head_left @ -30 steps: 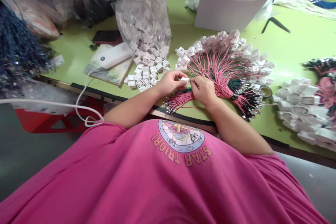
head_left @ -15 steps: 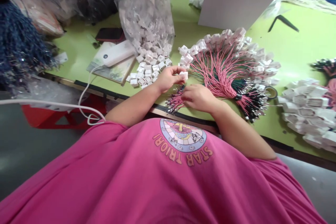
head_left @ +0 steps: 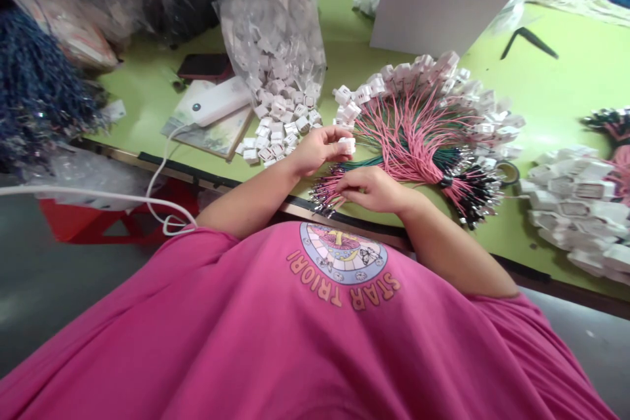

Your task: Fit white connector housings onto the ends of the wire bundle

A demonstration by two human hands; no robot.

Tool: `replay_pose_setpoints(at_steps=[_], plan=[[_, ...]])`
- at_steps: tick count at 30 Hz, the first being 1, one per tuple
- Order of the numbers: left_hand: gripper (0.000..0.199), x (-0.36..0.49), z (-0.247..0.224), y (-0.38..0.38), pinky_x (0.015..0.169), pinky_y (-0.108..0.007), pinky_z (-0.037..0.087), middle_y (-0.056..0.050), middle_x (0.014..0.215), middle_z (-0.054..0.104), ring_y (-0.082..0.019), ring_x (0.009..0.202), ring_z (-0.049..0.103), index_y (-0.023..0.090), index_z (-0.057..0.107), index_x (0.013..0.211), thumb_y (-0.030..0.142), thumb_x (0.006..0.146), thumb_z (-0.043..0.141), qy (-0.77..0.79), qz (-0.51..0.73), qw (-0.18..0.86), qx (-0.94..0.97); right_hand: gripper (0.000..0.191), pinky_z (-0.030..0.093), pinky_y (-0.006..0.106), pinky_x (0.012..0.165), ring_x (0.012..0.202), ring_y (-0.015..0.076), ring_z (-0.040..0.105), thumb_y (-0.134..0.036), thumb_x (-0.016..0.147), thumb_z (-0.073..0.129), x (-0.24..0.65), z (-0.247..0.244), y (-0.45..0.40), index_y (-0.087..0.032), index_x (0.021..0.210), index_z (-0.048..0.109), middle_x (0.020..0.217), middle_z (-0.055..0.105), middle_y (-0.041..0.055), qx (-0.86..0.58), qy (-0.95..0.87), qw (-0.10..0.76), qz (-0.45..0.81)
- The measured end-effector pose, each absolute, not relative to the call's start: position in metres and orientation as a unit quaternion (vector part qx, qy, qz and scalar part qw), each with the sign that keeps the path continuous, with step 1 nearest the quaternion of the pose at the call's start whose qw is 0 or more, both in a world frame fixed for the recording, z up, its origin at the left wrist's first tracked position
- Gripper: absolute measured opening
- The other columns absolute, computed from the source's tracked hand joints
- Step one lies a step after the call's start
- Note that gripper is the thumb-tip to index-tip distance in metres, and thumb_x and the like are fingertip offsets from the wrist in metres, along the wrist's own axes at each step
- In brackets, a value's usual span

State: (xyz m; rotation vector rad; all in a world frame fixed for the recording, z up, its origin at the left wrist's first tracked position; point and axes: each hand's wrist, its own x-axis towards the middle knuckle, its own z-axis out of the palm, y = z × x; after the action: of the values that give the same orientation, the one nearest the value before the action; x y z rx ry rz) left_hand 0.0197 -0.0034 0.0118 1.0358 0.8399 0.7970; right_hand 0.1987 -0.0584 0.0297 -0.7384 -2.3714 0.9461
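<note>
The left hand (head_left: 314, 152) pinches a white block (head_left: 348, 146) in its fingers, left of the pink wires (head_left: 406, 131). The right hand (head_left: 374, 189), fingers loosely bent, is at the wire tips (head_left: 322, 194); whether it holds one, nobody can tell.

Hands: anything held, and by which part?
Left hand pinches a white connector by its palm-side end. Right hand is at the wire tips; grip unclear.

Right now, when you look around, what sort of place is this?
It looks like a wiring workshop, maybe part of a factory. There's a big bundle of pink and green wires, a pile of white plastic connectors, and the left hand holding another connector.
</note>
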Motion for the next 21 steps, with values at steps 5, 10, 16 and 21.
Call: replay_pose_setpoints(at_steps=[5,10,16,21], plan=[[0.032,0.020,0.014,-0.004,0.068,-0.023,0.053,0.000,0.081,0.066,-0.008,0.069,0.065,0.013,0.060,0.093,0.022,0.068,0.078,0.379,0.366,0.729,0.437,0.028,0.045,0.030,0.071,0.075,0.0133,0.057,-0.038,0.091,0.049,0.214,0.037,-0.051,-0.017,0.089,0.067,0.080,0.063,0.0040,-0.251,-0.789,0.380,0.412],[0.032,0.020,0.015,-0.003,0.069,-0.023,0.053,0.000,0.081,0.067,-0.009,0.069,0.066,0.013,0.060,0.094,0.021,0.069,0.078,0.387,0.348,0.745,0.418,0.023,0.045,0.029,0.067,0.070,0.0124,0.055,-0.040,0.085,0.059,0.217,0.045,-0.051,-0.018,0.081,0.065,0.074,0.061,0.0018,-0.250,-0.753,0.421,0.439],[0.034,0.021,0.013,-0.002,0.068,-0.023,0.054,0.000,0.080,0.066,-0.010,0.069,0.068,0.013,0.059,0.093,0.022,0.067,0.079,0.375,0.354,0.747,0.419,0.021,0.037,0.026,0.061,0.061,0.0119,0.052,-0.026,0.085,0.052,0.214,0.032,-0.045,-0.016,0.074,0.067,0.065,0.062,0.0013,-0.491,-0.763,0.326,0.265],[0.036,0.021,0.011,-0.002,0.071,-0.026,0.055,-0.001,0.084,0.067,-0.012,0.072,0.069,0.014,0.058,0.094,0.025,0.068,0.079,0.384,0.343,0.737,0.438,0.024,0.037,0.027,0.063,0.064,0.0148,0.054,-0.026,0.085,0.048,0.215,0.029,-0.042,-0.017,0.072,0.065,0.068,0.064,0.0034,-0.532,-0.770,0.278,0.216]])
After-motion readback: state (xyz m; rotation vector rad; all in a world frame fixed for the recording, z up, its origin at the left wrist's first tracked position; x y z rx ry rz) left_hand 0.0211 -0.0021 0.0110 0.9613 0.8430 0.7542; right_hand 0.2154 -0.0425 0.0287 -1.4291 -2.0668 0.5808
